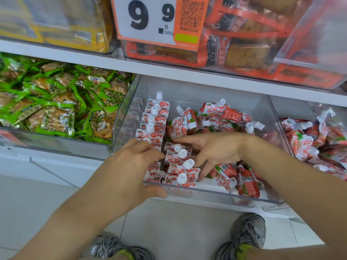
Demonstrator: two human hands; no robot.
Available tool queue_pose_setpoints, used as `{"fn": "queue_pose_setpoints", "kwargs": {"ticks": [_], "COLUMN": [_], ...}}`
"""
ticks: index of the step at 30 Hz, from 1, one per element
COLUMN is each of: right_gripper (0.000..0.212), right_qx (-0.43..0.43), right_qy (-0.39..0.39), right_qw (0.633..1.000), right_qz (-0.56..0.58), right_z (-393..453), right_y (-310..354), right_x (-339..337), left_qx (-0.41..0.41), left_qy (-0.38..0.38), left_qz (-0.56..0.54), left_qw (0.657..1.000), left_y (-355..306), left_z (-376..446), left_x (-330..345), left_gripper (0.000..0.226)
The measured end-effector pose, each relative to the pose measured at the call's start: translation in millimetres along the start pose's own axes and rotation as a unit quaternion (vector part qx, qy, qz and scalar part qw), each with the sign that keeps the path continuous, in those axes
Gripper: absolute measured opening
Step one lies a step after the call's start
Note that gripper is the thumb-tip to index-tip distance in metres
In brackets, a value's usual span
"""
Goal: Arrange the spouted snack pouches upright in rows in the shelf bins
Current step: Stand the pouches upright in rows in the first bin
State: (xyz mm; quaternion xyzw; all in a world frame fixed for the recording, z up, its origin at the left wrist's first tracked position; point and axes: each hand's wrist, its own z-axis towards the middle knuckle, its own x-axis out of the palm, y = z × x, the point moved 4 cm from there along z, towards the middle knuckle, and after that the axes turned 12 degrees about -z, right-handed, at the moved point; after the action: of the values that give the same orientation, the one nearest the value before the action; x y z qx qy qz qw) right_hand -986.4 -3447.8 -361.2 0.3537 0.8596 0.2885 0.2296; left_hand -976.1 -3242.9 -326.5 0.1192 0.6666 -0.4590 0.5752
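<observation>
Red-and-white pouches — green packets

Bright, even store light, soft shadows only. The clear bin walls catch pale glare, the price sign is slightly soft (upper shelf too) — wide-angle bending at the edges.

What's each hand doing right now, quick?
Left hand: open, fingers resting against the left row of upright pouches.
Right hand: open, fingers spread over the second row, holding nothing.

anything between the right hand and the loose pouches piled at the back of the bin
Nothing visible does. The right hand lies inside the clear bin, and the loose pouches lie just beyond its fingers with only open space between.
</observation>
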Motion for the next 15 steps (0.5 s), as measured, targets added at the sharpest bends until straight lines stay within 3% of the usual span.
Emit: {"fn": "queue_pose_setpoints", "kwargs": {"ticks": [9, 15], "right_gripper": [0.095, 0.095], "right_qx": [-0.035, -0.004], "right_qy": [-0.099, -0.110], "right_qw": [0.994, 0.972], "right_qz": [-0.014, -0.209], "right_z": [2.4, -8.3], "right_y": [-1.3, 10.6], "right_x": [13.8, 7.1], "left_qx": [-0.023, 0.011], "left_qy": [-0.037, -0.043], "left_qz": [-0.037, -0.062], "left_qw": [0.998, 0.997], "left_y": [-4.3, -20.7], "left_z": [6.7, 26.3], "left_x": [-7.1, -3.6], "left_gripper": [0.066, 0.067]}}
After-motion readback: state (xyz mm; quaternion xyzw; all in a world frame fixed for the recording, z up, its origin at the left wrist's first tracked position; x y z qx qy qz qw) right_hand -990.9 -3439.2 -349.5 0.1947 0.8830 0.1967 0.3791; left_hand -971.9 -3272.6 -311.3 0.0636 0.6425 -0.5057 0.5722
